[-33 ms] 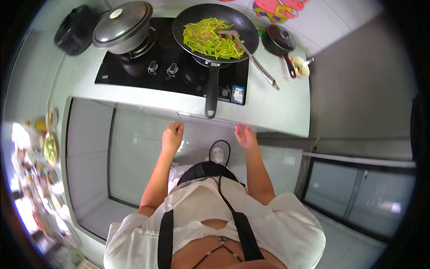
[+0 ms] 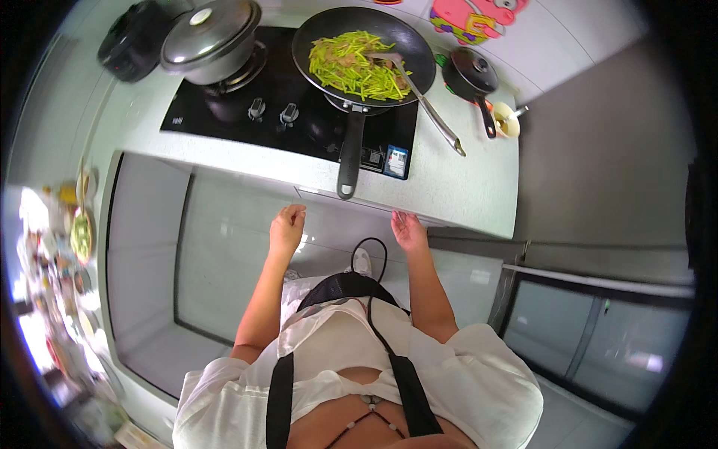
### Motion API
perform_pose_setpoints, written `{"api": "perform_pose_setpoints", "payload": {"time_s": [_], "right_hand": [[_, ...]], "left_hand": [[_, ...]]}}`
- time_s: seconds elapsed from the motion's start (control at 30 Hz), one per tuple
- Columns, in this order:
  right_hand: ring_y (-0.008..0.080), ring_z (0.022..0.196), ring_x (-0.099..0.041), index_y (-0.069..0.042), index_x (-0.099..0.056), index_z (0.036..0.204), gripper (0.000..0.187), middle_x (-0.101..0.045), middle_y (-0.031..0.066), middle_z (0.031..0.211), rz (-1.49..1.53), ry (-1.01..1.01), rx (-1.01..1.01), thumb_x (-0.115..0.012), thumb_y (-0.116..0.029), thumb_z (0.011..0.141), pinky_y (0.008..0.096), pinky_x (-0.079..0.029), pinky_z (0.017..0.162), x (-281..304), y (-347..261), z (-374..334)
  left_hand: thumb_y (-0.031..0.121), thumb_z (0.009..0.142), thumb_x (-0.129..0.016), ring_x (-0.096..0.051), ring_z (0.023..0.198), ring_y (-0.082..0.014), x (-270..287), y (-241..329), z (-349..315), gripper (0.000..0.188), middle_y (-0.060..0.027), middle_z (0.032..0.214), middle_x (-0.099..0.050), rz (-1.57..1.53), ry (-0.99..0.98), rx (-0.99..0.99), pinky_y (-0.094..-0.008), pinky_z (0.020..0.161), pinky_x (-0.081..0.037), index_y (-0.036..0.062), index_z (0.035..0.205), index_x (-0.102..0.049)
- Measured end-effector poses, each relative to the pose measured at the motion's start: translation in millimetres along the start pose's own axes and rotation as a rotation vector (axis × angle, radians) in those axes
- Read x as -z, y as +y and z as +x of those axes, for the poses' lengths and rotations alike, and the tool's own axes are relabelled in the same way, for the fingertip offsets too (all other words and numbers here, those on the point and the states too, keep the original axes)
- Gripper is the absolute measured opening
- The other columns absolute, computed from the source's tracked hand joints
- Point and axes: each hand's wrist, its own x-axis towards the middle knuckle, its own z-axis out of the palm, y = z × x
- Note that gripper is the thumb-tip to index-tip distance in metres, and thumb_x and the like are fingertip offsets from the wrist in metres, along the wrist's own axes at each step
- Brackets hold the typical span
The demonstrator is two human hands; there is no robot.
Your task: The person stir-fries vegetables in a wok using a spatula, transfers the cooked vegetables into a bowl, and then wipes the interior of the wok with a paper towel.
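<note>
Near the front edge of the counter (image 2: 467, 191), the loosely curled left hand (image 2: 287, 228) and half-open right hand (image 2: 409, 231) hold nothing; the pan (image 2: 413, 43) sits by the stove's (image 2: 224, 123) right edge, handle (image 2: 350, 153) outward, presumably for reach.

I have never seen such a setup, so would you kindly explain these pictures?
There is no machine: a person's bare left hand and right hand are viewed from above by a head-worn fisheye camera, which bends straight edges. Neither hand visibly holds anything; both are near the front edge of the counter. On its black stove stand a lidded pot and, further right, a wok of green food strips, a metal spatula resting in it.
</note>
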Motion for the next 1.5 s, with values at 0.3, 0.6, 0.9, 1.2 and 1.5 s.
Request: {"api": "perform_pose_setpoints", "payload": {"time_s": [0.3, 0.6, 0.9, 1.2, 1.5], "right_hand": [[0.0248, 0.108, -0.049, -0.004, -0.053, 0.103, 0.045, -0.055, 0.0098, 0.111, 0.304, 0.003, -0.056, -0.037, 0.014, 0.064, 0.0407, -0.04, 0.093, 58.4, -50.4, 31.3], [0.0244, 0.118, -0.038, -0.001, -0.048, 0.111, 0.056, -0.046, 0.0103, 0.12, 0.145, -0.006, 0.038, -0.031, 0.018, 0.061, 0.0387, -0.035, 0.098, 28.4, -53.2, 20.9], [0.0251, 0.09, -0.059, 0.0, -0.052, 0.086, 0.025, -0.059, 0.01, 0.092, 0.104, -0.075, -0.186, -0.036, 0.008, 0.067, 0.0365, -0.049, 0.079, 80.3, -36.1, 9.9], [0.0262, 0.099, -0.056, 0.0, -0.046, 0.105, 0.026, -0.055, 0.0158, 0.109, -0.527, 0.14, -0.375, -0.043, -0.006, 0.08, 0.0393, -0.047, 0.082, 110.5, -38.7, -103.8], [0.0344, 0.095, -0.056, 0.006, -0.052, 0.096, 0.03, -0.055, 0.0227, 0.106, -0.711, 0.042, -0.614, -0.048, -0.021, 0.082, 0.0436, -0.045, 0.084, 148.4, -30.3, -155.5]], "left_hand": [[0.013, 0.082, -0.053, -0.057, 0.071, -0.012, -31.9, 24.3, -123.9, 0.021, -0.0068, 0.079, -0.062, -0.257, 0.164, 0.385, -0.0247, 0.068, -0.045, -0.0007, 0.097, -0.06], [0.012, 0.083, -0.051, -0.058, 0.073, -0.0124, -52.1, 8.7, -218.4, 0.02, -0.0059, 0.079, -0.061, -0.477, 0.334, 0.421, -0.0239, 0.069, -0.045, -0.0016, 0.096, -0.059], [0.012, 0.084, -0.052, -0.056, 0.075, -0.0125, -55.3, 17.0, -277.4, 0.022, -0.0059, 0.083, -0.06, -0.432, 0.279, 0.414, -0.0238, 0.07, -0.044, -0.0024, 0.099, -0.059], [0.015, 0.081, -0.054, -0.057, 0.076, -0.0128, -97.1, 22.5, -292.1, 0.023, -0.0077, 0.082, -0.063, -0.409, 0.258, 0.38, -0.025, 0.069, -0.044, 0.003, 0.1, -0.06], [0.016, 0.081, -0.054, -0.059, 0.083, -0.0187, -135.8, 24.2, -308.1, 0.024, -0.0113, 0.089, -0.063, -0.373, 0.184, 0.337, -0.0293, 0.075, -0.045, 0.004, 0.101, -0.06]]}}
